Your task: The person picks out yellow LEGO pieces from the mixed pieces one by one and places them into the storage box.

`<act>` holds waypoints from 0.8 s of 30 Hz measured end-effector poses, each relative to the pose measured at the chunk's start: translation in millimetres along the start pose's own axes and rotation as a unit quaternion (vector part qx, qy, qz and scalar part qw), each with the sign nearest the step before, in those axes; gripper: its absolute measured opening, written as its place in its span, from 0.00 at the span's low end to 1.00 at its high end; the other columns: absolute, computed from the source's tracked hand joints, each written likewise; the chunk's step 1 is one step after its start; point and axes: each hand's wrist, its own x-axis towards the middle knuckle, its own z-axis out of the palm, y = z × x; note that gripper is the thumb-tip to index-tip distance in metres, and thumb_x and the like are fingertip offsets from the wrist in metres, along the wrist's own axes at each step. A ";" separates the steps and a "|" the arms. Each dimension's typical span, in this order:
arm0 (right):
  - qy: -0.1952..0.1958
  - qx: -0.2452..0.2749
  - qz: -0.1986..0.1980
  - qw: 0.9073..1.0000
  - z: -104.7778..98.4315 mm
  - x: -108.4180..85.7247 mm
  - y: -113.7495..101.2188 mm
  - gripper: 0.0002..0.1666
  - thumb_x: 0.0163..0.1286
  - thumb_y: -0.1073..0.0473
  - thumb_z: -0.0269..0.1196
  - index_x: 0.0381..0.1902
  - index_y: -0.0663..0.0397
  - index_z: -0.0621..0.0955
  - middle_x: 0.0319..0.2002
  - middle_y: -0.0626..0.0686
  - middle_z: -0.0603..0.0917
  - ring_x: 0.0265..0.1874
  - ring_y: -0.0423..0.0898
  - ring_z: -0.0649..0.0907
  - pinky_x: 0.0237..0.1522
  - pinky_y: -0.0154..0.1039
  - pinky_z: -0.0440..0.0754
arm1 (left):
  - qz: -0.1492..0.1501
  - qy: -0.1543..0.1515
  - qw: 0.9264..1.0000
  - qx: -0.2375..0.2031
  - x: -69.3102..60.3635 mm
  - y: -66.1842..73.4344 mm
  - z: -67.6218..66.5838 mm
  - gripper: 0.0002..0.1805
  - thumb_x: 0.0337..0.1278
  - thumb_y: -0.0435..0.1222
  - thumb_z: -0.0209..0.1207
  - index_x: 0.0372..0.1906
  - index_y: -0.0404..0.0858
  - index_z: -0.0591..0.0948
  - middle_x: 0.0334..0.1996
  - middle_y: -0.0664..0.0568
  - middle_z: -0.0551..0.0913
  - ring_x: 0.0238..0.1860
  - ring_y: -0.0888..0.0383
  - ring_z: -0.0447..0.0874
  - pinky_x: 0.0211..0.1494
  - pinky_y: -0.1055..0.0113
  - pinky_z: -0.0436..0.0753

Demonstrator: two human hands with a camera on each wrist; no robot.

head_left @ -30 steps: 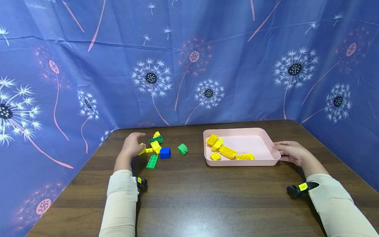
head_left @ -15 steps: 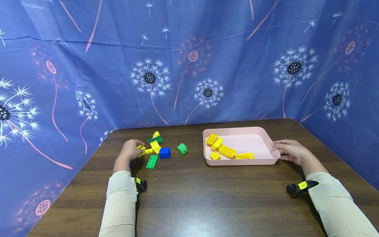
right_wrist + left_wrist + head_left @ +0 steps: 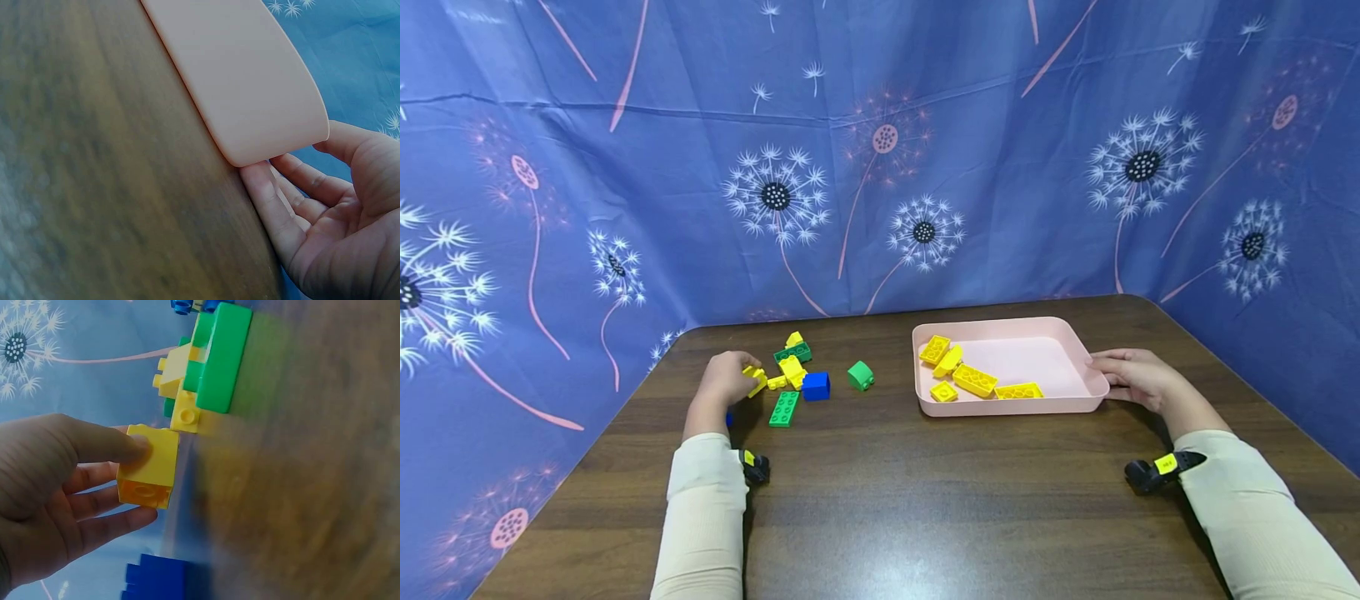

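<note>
Thumb and fingers of the left hand (image 3: 722, 380) pinch a yellow brick (image 3: 153, 461), closed no wider than the brick itself; whether its underside touches the table (image 3: 880, 500) I cannot tell. It looks like light, rigid plastic, smooth but hardly fragile, so opposite flat sides should give the surest hold, better than the studs. Just right of that grip lie a small yellow piece (image 3: 777, 382), a flat green brick (image 3: 784, 409) nearer the person, then a blue block (image 3: 816, 387). Well apart farther right, a pink tray (image 3: 1011, 407) bears other yellow bricks (image 3: 975, 381); the right hand (image 3: 1142, 382) holds its outer end at the rim, how firmly is unclear.
</note>
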 end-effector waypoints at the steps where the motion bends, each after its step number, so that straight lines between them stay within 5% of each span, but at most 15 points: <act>1: 0.002 -0.002 0.001 1.000 0.5 -0.2 -0.5 0.16 0.72 0.60 0.58 0.53 0.63 0.78 0.33 0.44 0.86 0.33 0.38 0.85 0.39 0.39 0.85 | 0.000 0.002 1.000 0.000 0.1 0.5 -1.5 0.17 0.54 0.29 0.63 0.50 0.29 0.83 0.52 0.33 0.80 0.55 0.34 0.75 0.56 0.43 0.75; 12: 0.011 -0.002 0.009 1.000 1.4 -0.3 -1.0 0.07 0.71 0.59 0.60 0.45 0.52 0.80 0.33 0.43 0.86 0.33 0.39 0.86 0.38 0.39 0.85 | 0.049 0.031 0.998 -0.009 -4.4 26.9 -20.1 0.15 0.55 0.32 0.63 0.48 0.31 0.84 0.50 0.35 0.82 0.53 0.36 0.77 0.55 0.43 0.75; 24: 0.018 -0.018 0.015 1.000 1.2 1.3 -1.2 0.27 0.72 0.58 0.60 0.61 0.73 0.70 0.34 0.43 0.85 0.33 0.38 0.85 0.39 0.40 0.85 | 0.120 0.037 0.992 -0.029 -7.1 66.8 -26.9 0.14 0.52 0.32 0.67 0.45 0.32 0.85 0.45 0.40 0.85 0.48 0.42 0.80 0.52 0.46 0.77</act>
